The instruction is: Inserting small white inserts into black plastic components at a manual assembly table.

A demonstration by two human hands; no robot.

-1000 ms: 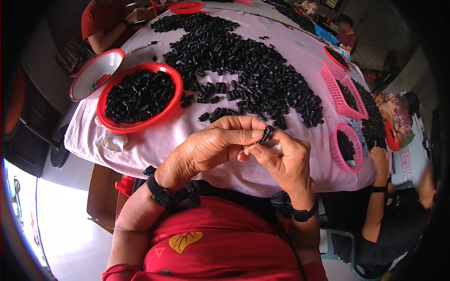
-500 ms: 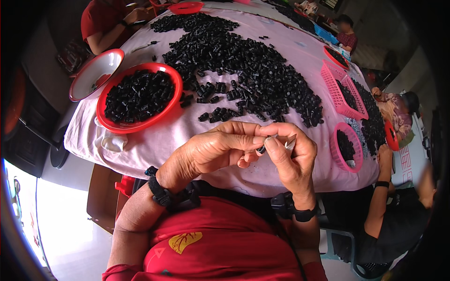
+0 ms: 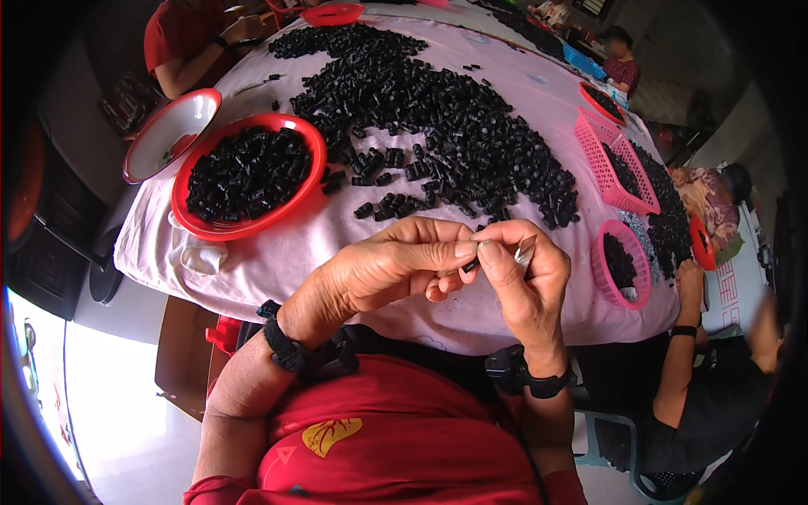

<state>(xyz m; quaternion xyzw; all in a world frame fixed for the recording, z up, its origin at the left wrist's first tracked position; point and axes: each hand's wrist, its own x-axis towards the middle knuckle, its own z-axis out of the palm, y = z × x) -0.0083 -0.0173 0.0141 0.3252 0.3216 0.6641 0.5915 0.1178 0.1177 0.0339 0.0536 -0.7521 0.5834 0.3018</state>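
Close together over the near edge of the cloth-covered table, both hands meet at a small black cylindrical piece. My left hand pinches it between thumb and fingers, which hide most of it. My right hand is closed, its thumb tip touching or almost touching the left thumb beside the piece. A small pointed metal blade sticks out between its thumb and index finger. Just beyond my hands spreads a large pile of similar black pieces.
A red basin full of black pieces stands at left, beside a white bowl with a red rim. At right are a pink rectangular basket and a round pink basket. Co-workers sit around the table; one forearm is close on my right.
The black piece has turned slightly between my fingers; its pale end no longer shows. My right thumb has shifted a little, and the blade has tilted slightly. Both arms stay in place.
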